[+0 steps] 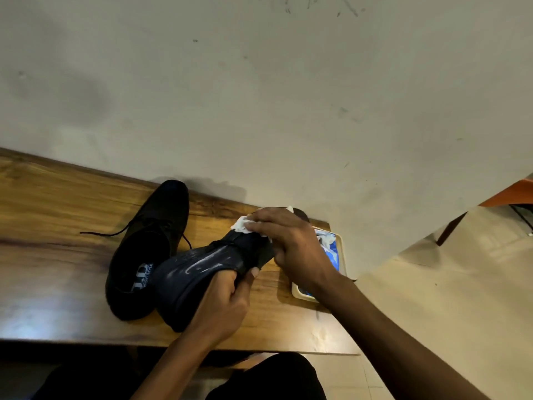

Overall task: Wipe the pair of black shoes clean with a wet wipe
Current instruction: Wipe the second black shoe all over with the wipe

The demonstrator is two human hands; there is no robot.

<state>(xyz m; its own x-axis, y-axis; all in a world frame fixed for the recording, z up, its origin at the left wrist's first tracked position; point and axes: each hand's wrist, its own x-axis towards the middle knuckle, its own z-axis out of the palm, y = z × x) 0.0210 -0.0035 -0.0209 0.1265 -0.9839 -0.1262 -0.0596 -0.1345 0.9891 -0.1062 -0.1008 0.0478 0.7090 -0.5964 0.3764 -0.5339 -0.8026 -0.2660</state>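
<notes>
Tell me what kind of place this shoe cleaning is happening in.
Probably a home or small room: a wooden table set against a scuffed plain wall, with a tiled floor beside it.

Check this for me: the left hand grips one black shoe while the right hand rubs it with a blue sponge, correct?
Not quite. In the head view the right hand rubs the held shoe with a white wet wipe, not a blue sponge. The left hand does grip that shoe.

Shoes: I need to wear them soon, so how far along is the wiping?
Partly done. The held shoe shows wet streaks on its side, so that part has been wiped. The left hand grips it while the right hand presses the wet wipe near its toe. The other shoe lies on the table, dry-looking, probably left.
</notes>
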